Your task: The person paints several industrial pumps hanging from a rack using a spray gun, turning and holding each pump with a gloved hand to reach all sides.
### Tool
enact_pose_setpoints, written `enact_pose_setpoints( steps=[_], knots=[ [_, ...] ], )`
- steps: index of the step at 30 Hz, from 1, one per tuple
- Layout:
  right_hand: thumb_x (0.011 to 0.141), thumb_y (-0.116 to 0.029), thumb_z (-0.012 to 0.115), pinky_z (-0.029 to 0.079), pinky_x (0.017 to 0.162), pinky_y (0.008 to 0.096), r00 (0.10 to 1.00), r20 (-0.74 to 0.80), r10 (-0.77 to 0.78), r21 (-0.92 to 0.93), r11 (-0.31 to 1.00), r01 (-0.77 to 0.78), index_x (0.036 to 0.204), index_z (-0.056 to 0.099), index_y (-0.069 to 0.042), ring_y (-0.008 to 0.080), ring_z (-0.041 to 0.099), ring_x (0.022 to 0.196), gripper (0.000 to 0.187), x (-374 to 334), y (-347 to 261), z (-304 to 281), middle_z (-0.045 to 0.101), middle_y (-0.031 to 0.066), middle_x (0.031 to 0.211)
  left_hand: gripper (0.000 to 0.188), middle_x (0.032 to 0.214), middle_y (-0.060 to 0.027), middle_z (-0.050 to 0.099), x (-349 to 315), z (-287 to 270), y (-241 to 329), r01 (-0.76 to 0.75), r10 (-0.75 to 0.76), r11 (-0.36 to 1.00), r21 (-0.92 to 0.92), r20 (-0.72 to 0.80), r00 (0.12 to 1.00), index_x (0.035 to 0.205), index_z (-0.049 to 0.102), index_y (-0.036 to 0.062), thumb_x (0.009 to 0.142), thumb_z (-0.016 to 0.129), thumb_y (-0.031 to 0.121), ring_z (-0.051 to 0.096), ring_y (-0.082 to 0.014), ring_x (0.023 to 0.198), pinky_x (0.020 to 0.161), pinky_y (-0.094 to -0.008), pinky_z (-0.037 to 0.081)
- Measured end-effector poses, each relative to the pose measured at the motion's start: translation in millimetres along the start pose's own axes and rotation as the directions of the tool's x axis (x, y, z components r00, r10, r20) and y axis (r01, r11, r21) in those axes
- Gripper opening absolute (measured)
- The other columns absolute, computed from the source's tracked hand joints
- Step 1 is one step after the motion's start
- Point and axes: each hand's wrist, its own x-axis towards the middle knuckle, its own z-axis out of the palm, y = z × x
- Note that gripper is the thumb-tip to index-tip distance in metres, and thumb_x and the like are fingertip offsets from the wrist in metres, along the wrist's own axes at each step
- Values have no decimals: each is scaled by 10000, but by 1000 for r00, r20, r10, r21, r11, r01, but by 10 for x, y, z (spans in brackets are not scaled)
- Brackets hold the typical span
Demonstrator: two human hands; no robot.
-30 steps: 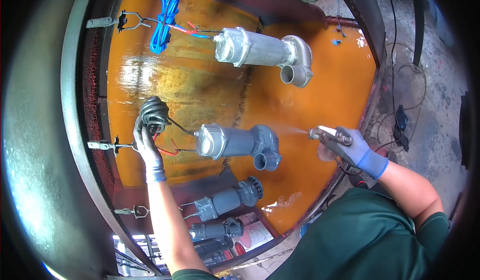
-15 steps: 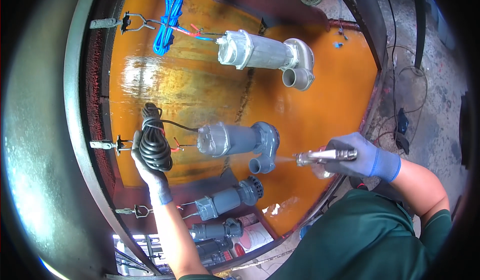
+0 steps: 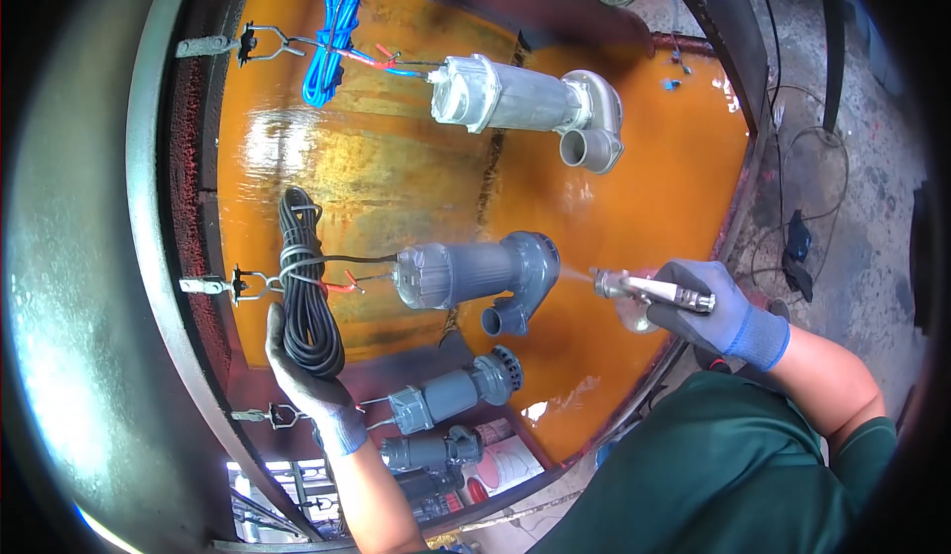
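Note:
My right hand (image 3: pixel 705 306), in a grey-blue glove with a dark palm, is closed round a metal spray gun (image 3: pixel 659 290) with a clear cup under it. A fine mist leaves its nozzle toward the rounded end of a grey pump (image 3: pixel 475 272), which hangs sideways in this view with its outlet toward the lower side. My gloved left hand (image 3: pixel 305 381) has its fingers stretched along the lower left side of a bundled black cable (image 3: pixel 309 296), touching it; the thumb is hidden. The cable runs to the pump, and both hang by a metal hook (image 3: pixel 253 284).
A bare silvery pump (image 3: pixel 515 98) with a blue cable bundle (image 3: pixel 335 49) hangs farther off. Nearer me hang several dark grey pumps (image 3: pixel 451 395). An orange-coated panel (image 3: pixel 654 197) stands behind them, inside a dark metal frame (image 3: pixel 149 158). Hoses (image 3: pixel 842 177) lie on the concrete floor.
The grey pump has turned a little, and its outlet has swung left. My left hand has slid down the cable bundle, loosening its grip. The spray gun has moved slightly right and up, tilting.

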Motion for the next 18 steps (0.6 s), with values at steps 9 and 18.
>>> enact_pose_setpoints(
  steps=[9, 18],
  knots=[
    [951, -114, 811, 569, 716, 323, 995, 42, 86, -54, 995, -83, 1005, 719, -25, 137, 724, 774, 139, -62, -28, -13, 756, 99, 857, 553, 1528, -177, 604, -98, -274, -188, -33, 34, 999, 25, -50, 998, 1568, 543, 29, 1127, 434, 344, 632, -309, 1346, 1140, -430, 519],
    [907, -176, 848, 572, 691, 369, 987, 50, 151, -46, 988, -148, 1020, 744, -52, 254, 744, 741, 197, -95, 98, -16, 744, 126, 836, 611, 1563, -170, 568, -241, -407, -177, -148, 152, 959, 241, 2, 988, 1560, 538, 4, 1131, 438, 428, 579, -311, 1409, 1177, -446, 478]
  ],
)
